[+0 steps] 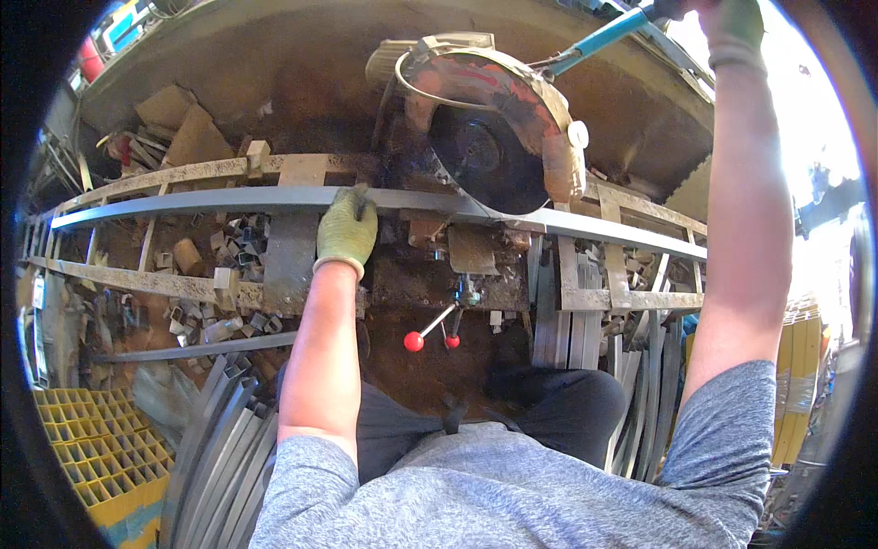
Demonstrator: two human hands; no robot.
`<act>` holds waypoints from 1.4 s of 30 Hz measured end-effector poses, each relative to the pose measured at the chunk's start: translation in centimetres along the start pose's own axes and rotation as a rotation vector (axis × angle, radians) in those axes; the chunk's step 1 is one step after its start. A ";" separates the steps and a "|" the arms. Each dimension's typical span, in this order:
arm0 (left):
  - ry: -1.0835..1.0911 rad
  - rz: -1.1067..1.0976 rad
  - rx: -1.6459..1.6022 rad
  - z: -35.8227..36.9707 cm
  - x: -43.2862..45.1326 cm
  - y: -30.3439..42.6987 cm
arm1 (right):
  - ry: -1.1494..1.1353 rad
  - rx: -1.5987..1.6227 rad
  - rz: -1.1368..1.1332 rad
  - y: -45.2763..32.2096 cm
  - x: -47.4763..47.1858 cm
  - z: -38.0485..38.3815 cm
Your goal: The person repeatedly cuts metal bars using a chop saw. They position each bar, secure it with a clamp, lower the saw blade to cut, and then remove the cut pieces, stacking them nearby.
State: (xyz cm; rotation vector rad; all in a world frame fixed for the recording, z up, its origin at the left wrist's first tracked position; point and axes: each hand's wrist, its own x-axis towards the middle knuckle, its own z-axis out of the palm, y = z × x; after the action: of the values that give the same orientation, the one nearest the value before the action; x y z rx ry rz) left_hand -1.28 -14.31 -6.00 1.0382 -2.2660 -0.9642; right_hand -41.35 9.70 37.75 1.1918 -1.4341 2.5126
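My left hand (348,226), in a pale yellow-green work glove, is closed on a long grey square metal tube (233,199). This tube lies crosswise over the bed of an abrasive cut-off saw (490,123), passing under its dark cutting disc (477,154). At the upper right my gloved right hand (732,27) grips the end of the saw's blue handle (600,41); the view's rim partly cuts it off. The disc's lower edge overlaps the tube in view, and I cannot tell whether they touch. Before me is the vise's crank handle with red knobs (413,341).
Ladder-like metal support rails (185,280) extend to both sides of the saw. Short tube offcuts (240,243) lie heaped between and below them. Long metal profiles (219,439) lean at my left and others (569,329) at right. Yellow-wrapped tube bundles (103,446) stand lower left.
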 end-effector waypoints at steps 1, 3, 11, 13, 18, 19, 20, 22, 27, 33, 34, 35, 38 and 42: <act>0.009 0.033 0.042 0.2 0.6 0.7 | -0.004 -0.017 0.005 0.2 1.5 1.6; -0.005 0.013 0.103 -0.9 -0.1 1.2 | -0.014 -0.017 0.033 2.4 3.4 5.3; -0.031 0.137 0.121 0.3 0.8 1.0 | -0.024 -0.101 0.071 5.4 9.6 14.6; 0.002 0.158 0.145 0.2 0.7 1.1 | -0.027 -0.125 0.076 5.8 10.5 16.4; 0.010 0.161 0.119 -0.7 0.8 1.0 | -0.032 -0.218 0.089 6.0 10.8 18.3; 0.005 0.168 0.107 -0.6 0.6 1.2 | -0.030 -0.250 0.089 5.9 10.7 18.1; -0.010 0.159 0.112 -0.5 0.5 1.4 | -0.025 -0.285 0.090 5.6 10.4 17.6; -0.039 0.130 0.133 -0.8 0.2 1.6 | -0.016 -0.398 0.100 5.8 9.1 16.6; 0.009 0.171 0.158 -0.1 -0.4 1.7 | -0.033 -0.870 -0.036 7.7 -1.0 7.3; -0.356 -0.012 0.067 -4.0 -7.4 10.3 | 0.087 -0.435 0.069 7.3 -33.0 -2.2; -0.459 0.004 0.112 -3.8 -9.0 11.1 | 0.072 -0.478 0.265 8.1 -38.6 -5.1; -0.574 0.031 0.155 -3.1 -10.7 11.9 | 0.040 -0.590 0.198 9.6 -43.5 -7.0; -0.887 0.083 0.375 0.2 -14.9 12.0 | -0.009 -0.543 0.808 14.0 -57.2 -11.0; -0.716 0.052 0.549 4.5 -18.6 10.5 | -0.293 -0.706 1.024 17.8 -63.8 -9.4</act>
State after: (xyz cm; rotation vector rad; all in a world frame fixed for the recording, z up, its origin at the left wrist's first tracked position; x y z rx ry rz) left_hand 2.26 7.09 -3.24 0.9157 -3.2633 -0.7828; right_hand -8.20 27.98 -17.44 0.7752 -3.2516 1.7730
